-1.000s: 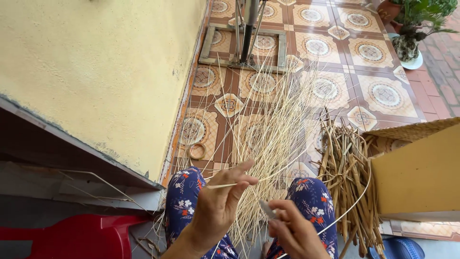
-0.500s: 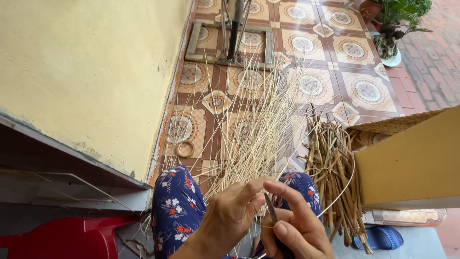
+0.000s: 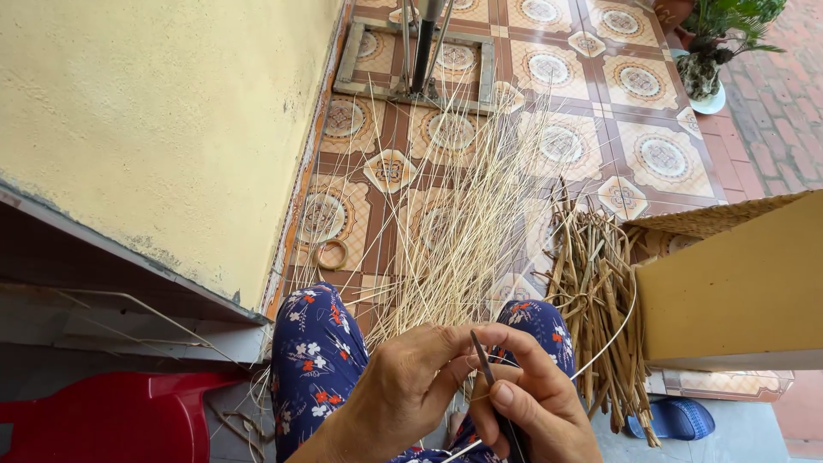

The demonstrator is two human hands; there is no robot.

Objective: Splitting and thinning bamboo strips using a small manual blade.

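My left hand [image 3: 403, 386] and my right hand [image 3: 531, 399] meet low in the view, above my knees in blue flowered trousers [image 3: 319, 360]. The right hand grips a thin dark blade [image 3: 485, 364] that points up between the fingers. The left hand pinches a pale thin reed strip [image 3: 613, 330], which curves out to the right in a long arc. A fan of many thin straw-coloured strips [image 3: 467, 214] spreads from my lap over the tiled floor.
A heap of thicker brown reed pieces [image 3: 600, 291] lies right of my knee. A cardboard box [image 3: 737, 283] stands at the right, a yellow wall [image 3: 163, 120] at the left, a red plastic stool [image 3: 111, 424] at bottom left. A metal stand [image 3: 420, 51] and a potted plant [image 3: 716, 51] are farther off.
The view has tilted down and both hands have drawn closer together. The left hand has dropped from its raised position and now meets the right hand at the blade.
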